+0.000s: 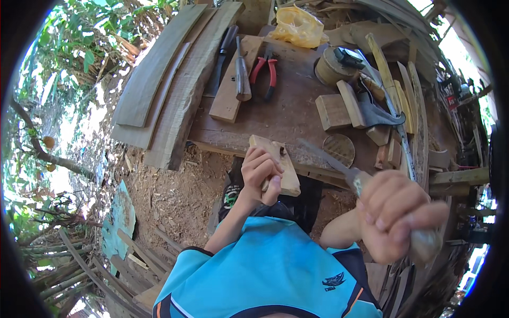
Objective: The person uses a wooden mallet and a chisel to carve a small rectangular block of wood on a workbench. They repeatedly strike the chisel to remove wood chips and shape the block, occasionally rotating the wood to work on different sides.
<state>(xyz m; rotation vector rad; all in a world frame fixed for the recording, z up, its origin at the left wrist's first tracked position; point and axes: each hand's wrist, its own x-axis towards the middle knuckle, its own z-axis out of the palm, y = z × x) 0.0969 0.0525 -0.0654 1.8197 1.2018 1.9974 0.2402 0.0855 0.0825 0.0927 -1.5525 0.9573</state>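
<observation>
My left hand [261,175] is closed round a small, pale wooden block [289,177] in front of the bench's near edge. A dark notch or hole shows in the block's upper part. To the right, my right hand [400,214] is raised and closed in a fist on the thick handle of a knife [334,161]. Its narrow grey blade points up and left toward the block, apart from it. The handle's end sticks out below the fist, slightly blurred.
On the wooden bench [291,111] lie red-handled pliers [263,71], a chisel-like tool [242,74] on a plank, and a yellow plastic bag [298,26]. Wood blocks [333,111], a round tin [335,66] and a hatchet-like tool [382,114] crowd the right. Long boards [159,74] lean left.
</observation>
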